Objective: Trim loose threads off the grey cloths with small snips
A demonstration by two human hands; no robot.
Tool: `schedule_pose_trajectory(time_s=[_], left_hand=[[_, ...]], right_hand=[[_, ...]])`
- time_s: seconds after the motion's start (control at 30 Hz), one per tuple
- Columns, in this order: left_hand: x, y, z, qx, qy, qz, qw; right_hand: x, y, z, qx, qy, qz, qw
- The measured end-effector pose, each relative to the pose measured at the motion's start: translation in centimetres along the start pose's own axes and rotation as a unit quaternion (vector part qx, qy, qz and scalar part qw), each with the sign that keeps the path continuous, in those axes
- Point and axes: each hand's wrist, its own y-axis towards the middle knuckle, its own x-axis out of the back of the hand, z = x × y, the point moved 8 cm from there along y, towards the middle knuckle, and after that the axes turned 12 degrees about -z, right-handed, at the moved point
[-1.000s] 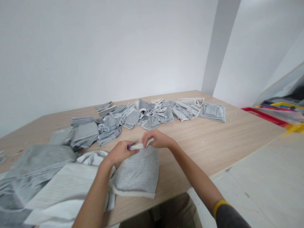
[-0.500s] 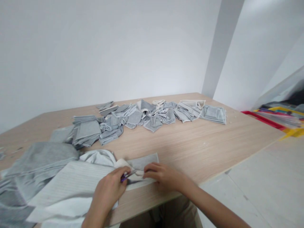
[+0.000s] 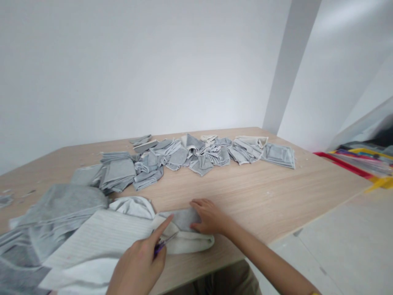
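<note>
My left hand (image 3: 141, 258) is closed around a small pair of thread snips (image 3: 159, 247) with a purple handle, its index finger stretched out over the cloth. The metal blades point right, above a grey and cream cloth piece (image 3: 193, 244) at the table's front edge. On the right end of this cloth rests my right hand (image 3: 210, 217), fingers extended and thumb apart, pressing on the grey part. The cream part is folded and bulges in a loop towards me. Striped pale cloth (image 3: 113, 231) lies just left of it, partly behind my left hand.
Grey cloths (image 3: 64, 205) are heaped at the left of the wooden table (image 3: 239, 196). A folded stack (image 3: 118, 172) and a row of crumpled pieces (image 3: 202, 151) lie farther back, by the wall. Red and yellow bins (image 3: 362, 164) stand beyond the right edge.
My right hand has let go of its pinch near the blades and spread over the grey cloth. My left index finger has straightened. The cloth's cream fold now shows more, and the view has shifted slightly.
</note>
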Motion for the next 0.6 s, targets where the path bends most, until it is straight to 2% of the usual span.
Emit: schedule_pose_trajectory(time_s=[0.07, 0.17, 0.23, 0.3, 0.4, 0.5, 0.6], left_hand=[[-0.5, 0.8, -0.4, -0.006, -0.009, -0.024, 1.0], [-3.0, 1.3, -0.3, -0.026, 0.027, -0.008, 0.999], [-4.3, 1.2, 0.4, -0.015, 0.03, -0.004, 0.999], [-4.8, 0.8, 0.8, -0.003, 0.026, -0.01, 1.0], [-4.5, -0.4, 1.2, 0.004, -0.006, -0.031, 0.999], [-4.2, -2.3, 2.4, 0.026, -0.117, -0.089, 0.989], [-4.6, -5.4, 4.3, 0.038, -0.24, -0.183, 0.953]], right_hand=[[-1.2, 0.9, -0.6, -0.022, -0.013, 0.034, 0.999], [-2.0, 1.7, -0.7, -0.023, -0.015, 0.053, 0.998], [-2.5, 1.8, -0.7, -0.023, -0.011, 0.065, 0.998], [-2.8, 1.6, -0.7, -0.028, -0.003, 0.073, 0.997], [-3.1, 1.1, -0.6, -0.033, 0.022, 0.079, 0.996], [-2.3, 0.9, -0.5, -0.035, 0.044, 0.075, 0.996], [0.9, 1.1, 0.2, -0.024, 0.12, 0.024, 0.992]])
